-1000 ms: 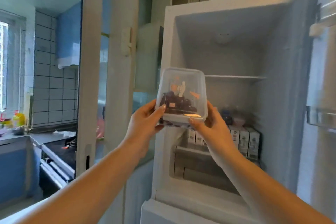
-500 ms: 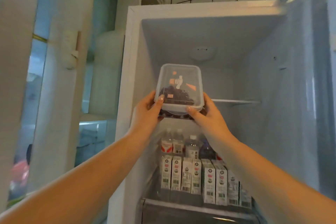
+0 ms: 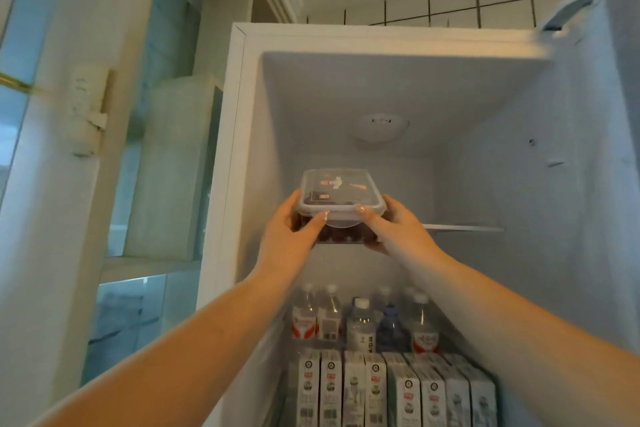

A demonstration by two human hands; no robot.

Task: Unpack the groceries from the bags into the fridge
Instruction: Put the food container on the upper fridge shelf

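Obs.: both hands hold a clear lidded container [image 3: 341, 204] at the mouth of the open fridge [image 3: 239, 149], level with the front edge of the upper shelf [image 3: 464, 228]. Left hand [image 3: 291, 236] grips the container's left end, thumb over the lid rim, fingers curled beneath; right hand [image 3: 391, 230] grips the right end the same way. Dark contents show through the wall; what they are, cannot tell. Whether the base already touches the shelf is hidden by the hands. Below the shelf stand water bottles [image 3: 360, 322], and in front of them a row of cartons [image 3: 391, 392]. Risks, judged: (1) if the grip lets go before the base is fully over the shelf, the container may tip forward off the edge and drop onto the bottles and cartons below. (2) The arms reach up and out, so the shelf top is barely in sight; a base that catches the shelf lip could jolt and tilt the container. (3) The thumbs press on the lid rim; if a clip is loose, the lid could pop and spill. (4) Fingers under the base may be pinched against the shelf.
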